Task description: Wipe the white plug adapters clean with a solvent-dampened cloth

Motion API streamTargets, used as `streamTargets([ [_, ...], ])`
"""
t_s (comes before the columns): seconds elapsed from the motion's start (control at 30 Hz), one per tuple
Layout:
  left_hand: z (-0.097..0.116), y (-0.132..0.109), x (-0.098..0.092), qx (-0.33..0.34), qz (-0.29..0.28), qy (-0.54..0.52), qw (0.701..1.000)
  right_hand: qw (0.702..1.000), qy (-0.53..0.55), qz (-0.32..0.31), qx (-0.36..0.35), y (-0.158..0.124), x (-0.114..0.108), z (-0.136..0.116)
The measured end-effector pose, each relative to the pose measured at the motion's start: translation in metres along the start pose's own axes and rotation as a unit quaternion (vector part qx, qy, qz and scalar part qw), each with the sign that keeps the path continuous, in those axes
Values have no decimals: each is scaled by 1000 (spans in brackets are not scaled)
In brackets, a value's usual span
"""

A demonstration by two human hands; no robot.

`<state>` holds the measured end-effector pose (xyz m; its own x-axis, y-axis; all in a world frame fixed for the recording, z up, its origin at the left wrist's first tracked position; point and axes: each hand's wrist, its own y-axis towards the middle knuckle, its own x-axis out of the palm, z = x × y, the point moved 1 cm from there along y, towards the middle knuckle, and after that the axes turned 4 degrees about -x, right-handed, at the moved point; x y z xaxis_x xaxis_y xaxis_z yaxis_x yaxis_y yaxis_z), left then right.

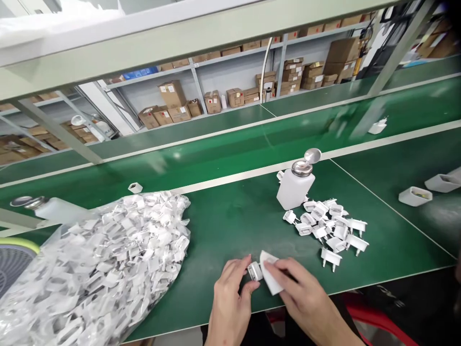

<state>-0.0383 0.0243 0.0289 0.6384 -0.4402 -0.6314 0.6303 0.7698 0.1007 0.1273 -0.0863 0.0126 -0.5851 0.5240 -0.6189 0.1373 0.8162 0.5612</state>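
Observation:
Near the front edge of the green table, my left hand [230, 295] pinches a small white plug part [255, 271] between thumb and fingers. A folded white wiping cloth [270, 278] is gripped in my right hand [304, 290], close beside the part; I cannot tell whether cloth and part touch. To the right lies a loose pile of white plug parts [338, 230], several with their pins showing. Left of my hands rests a large clear plastic bag [144, 254] full of similar white parts.
Behind the pile stands a white pump bottle [296, 188] with its metal lid raised. Another bottle [59, 210] is partly behind the bag. A green conveyor belt [223, 158] runs beyond the table, carrying white parts. Across it are shelves with cardboard boxes [173, 94].

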Motion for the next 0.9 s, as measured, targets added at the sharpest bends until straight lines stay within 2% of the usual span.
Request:
streamTargets([
  [0.07,1,-1,3,-4,32,28,999,998,-4,-33,-55,-2,7,-5],
  [0.17,8,1,6,3,70,53,996,993,-18,-73,-90,-3,11,-9],
  [0.3,14,4,8,40,82,60,994,988,-6,-145,-59,9,11,-5],
  [0.43,11,3,10,63,109,68,990,985,-4,-174,-24,30,9,-3],
  [0.53,12,1,11,53,124,70,988,983,-13,-180,-41,31,8,-6],
  [0.73,15,2,10,12,108,24,994,970,-114,-143,-161,0,7,-10],
  [0.83,13,2,7,-49,93,-50,993,971,-120,-117,-170,-11,12,-9],
  [0.9,11,1,7,-104,91,-128,982,978,-105,-80,-159,-15,19,-12],
])
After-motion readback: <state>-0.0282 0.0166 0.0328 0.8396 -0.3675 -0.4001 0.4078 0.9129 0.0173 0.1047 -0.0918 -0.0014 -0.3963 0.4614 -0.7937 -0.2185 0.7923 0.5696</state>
